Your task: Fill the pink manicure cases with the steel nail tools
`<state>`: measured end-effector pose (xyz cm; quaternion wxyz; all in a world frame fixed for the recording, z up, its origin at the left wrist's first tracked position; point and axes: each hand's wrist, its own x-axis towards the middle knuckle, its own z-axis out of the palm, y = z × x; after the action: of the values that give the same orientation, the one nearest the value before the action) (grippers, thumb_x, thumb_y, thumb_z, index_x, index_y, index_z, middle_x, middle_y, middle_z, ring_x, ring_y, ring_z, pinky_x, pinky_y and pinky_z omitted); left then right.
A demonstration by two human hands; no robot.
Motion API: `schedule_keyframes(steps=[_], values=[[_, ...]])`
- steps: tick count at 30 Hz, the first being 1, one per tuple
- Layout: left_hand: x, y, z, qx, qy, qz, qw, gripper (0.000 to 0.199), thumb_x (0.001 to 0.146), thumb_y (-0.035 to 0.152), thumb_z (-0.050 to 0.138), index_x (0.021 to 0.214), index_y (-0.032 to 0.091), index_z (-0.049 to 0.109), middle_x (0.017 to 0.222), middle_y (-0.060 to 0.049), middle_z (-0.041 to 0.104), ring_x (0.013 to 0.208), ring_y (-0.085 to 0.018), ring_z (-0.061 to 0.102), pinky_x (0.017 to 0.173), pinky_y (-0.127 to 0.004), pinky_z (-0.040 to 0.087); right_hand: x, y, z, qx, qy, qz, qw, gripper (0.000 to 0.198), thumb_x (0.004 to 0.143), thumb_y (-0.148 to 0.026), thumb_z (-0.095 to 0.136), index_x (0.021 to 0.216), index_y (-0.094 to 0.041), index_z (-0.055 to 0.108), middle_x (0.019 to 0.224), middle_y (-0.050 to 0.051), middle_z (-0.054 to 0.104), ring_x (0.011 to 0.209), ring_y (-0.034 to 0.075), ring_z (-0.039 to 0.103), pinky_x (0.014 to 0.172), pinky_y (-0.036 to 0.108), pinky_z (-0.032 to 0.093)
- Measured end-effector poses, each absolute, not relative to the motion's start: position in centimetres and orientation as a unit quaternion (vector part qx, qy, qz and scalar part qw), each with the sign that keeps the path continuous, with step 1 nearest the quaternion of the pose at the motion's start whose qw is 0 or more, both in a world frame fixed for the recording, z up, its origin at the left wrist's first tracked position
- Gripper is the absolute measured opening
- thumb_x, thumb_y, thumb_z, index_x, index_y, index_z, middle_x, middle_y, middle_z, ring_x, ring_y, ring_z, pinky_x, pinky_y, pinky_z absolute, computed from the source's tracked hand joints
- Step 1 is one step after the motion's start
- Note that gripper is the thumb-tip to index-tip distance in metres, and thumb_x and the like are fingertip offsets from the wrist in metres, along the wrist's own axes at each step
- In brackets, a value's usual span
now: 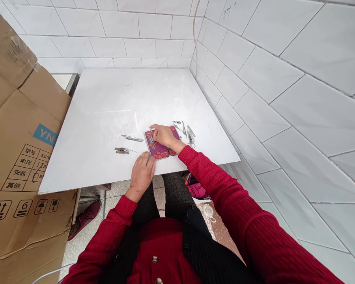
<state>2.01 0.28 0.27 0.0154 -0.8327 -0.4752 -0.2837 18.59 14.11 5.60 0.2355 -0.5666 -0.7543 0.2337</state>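
Note:
A manicure case (162, 154) lies unfolded near the front edge of the white table, its red and purple lining showing. Slim metal tools (151, 140) sit in its left half. My left hand (142, 170) is closed at the case's near left corner, steadying it. Over the middle of the case, my right hand (165, 136) is bent down with fingers pinched at the tools; whatever lies between the fingertips is hidden. Left of the case are nail clippers (122, 150) and thin metal tools (133, 138). To its right lie small scissors (191, 141) and cuticle nippers (183, 128).
The white table (106, 90) meets tiled walls (121, 23) at the back and right. A large cardboard box (20, 130) stands close on the left. A cable (195, 35) hangs in the corner. Beneath the table's right side is a pink item (197, 190).

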Motion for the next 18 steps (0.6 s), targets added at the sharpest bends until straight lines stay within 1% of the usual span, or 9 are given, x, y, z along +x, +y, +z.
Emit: schedule_keyframes(steps=[4,8,12,15,18], values=[[2.0,0.3,0.4,-0.832,-0.477,-0.282,0.015,0.026,0.104,0.020,0.045,0.119,0.018,0.066,0.131,-0.018,0.063,0.127,-0.032,0.059,0.104,-0.052,0.054,18.3,13.8,6.3,-0.564,-0.766,0.223,0.212,0.055,0.080,-0.002,0.062,0.132,-0.017,0.070,0.093,0.005,0.078,0.091,0.024,0.071,0.089,0.032,0.053],[2.0,0.3,0.4,-0.830,-0.478,-0.285,0.010,0.025,0.104,0.020,0.046,0.118,0.019,0.067,0.130,-0.017,0.063,0.126,-0.031,0.060,0.104,-0.051,0.054,18.2,13.6,6.7,-0.563,-0.770,0.225,0.198,0.055,0.082,-0.002,0.060,0.133,-0.016,0.069,0.094,0.005,0.078,0.089,0.023,0.071,0.087,0.031,0.052],[2.1,0.3,0.3,-0.830,-0.477,-0.287,0.022,0.024,0.105,0.020,0.046,0.117,0.018,0.067,0.129,-0.018,0.064,0.126,-0.032,0.061,0.103,-0.051,0.055,18.3,13.8,6.7,-0.565,-0.770,0.227,0.190,0.054,0.083,-0.003,0.059,0.134,-0.016,0.069,0.099,0.005,0.078,0.092,0.024,0.070,0.089,0.032,0.052],[2.0,0.3,0.3,-0.832,-0.477,-0.284,0.022,0.025,0.105,0.020,0.046,0.118,0.018,0.067,0.130,-0.018,0.063,0.127,-0.032,0.060,0.103,-0.052,0.055,18.3,14.0,6.8,-0.570,-0.771,0.212,0.191,0.051,0.082,-0.004,0.059,0.129,-0.020,0.072,0.105,0.005,0.078,0.096,0.025,0.070,0.089,0.032,0.052],[2.0,0.3,0.3,-0.833,-0.477,-0.279,0.018,0.026,0.105,0.020,0.045,0.119,0.018,0.066,0.131,-0.018,0.063,0.127,-0.032,0.060,0.104,-0.052,0.055,18.2,13.9,6.9,-0.574,-0.767,0.218,0.187,0.048,0.083,-0.006,0.059,0.126,-0.021,0.074,0.105,0.005,0.078,0.095,0.025,0.070,0.088,0.033,0.053]])
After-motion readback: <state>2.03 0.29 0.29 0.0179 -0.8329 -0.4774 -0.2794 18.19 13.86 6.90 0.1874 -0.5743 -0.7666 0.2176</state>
